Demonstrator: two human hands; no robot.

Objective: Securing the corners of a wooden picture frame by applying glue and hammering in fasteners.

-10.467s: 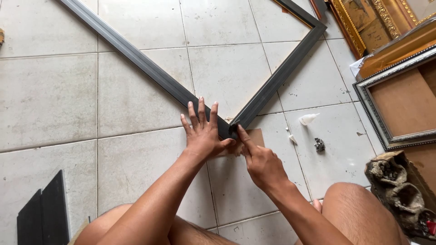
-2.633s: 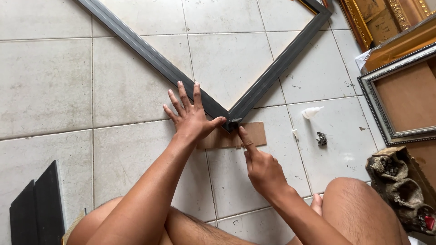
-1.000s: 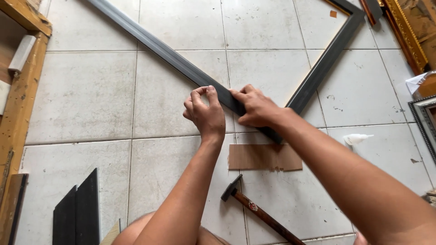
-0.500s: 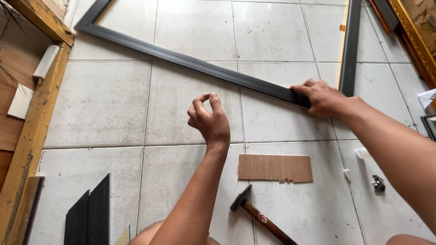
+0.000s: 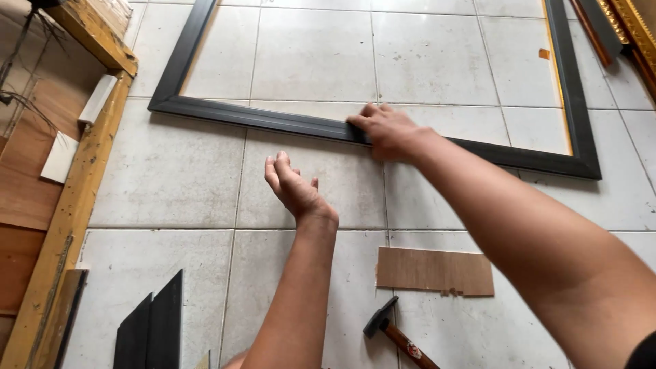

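With only the right hand (image 5: 386,130) pressing, fingers closed down, on the near rail of the black frame (image 5: 273,117) lying flat on the tiled floor (image 5: 171,178) at 12 o'clock, and the left hand (image 5: 295,190) hovering open and empty, the frame could slide or rack at its corners (hammer (image 5: 393,331) lies at 5 o'clock).

a flat brown cardboard piece (image 5: 435,271) lay on the pale floor tiles (image 5: 171,178), its lower edge a little ragged. just below it sat a hammer (image 5: 393,331) with a dark head and a reddish wooden handle (the handle ran off the bottom edge). at the lower left, dark moulding offcuts (image 5: 152,328) stood close together. a yellowed wooden beam (image 5: 72,205) ran along the left side, with brown board (image 5: 20,191) beyond it. gilded frames (image 5: 632,31) showed at the top right corner.
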